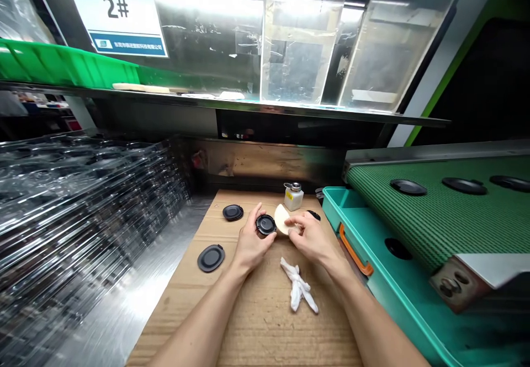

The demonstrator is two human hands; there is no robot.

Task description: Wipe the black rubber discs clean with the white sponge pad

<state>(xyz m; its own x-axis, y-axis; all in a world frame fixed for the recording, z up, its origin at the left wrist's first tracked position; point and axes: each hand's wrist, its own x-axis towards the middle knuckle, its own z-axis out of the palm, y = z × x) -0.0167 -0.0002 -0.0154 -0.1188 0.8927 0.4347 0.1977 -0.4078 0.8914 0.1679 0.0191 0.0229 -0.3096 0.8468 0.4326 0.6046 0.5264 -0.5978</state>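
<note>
- Left hand [250, 240]: clenched on black round cap [265, 224] at fingertips, above cardboard sheet [265, 328]
- Right hand [308, 237]: pinching cream pad [281, 219] against cap edge
- Possible risk: cap slipping under pad pressure, dropping onto cardboard, getting scuffed

Left hand [251, 244] holding black disc [265, 224], right hand [308, 238] on cream pad [281, 219]
</note>
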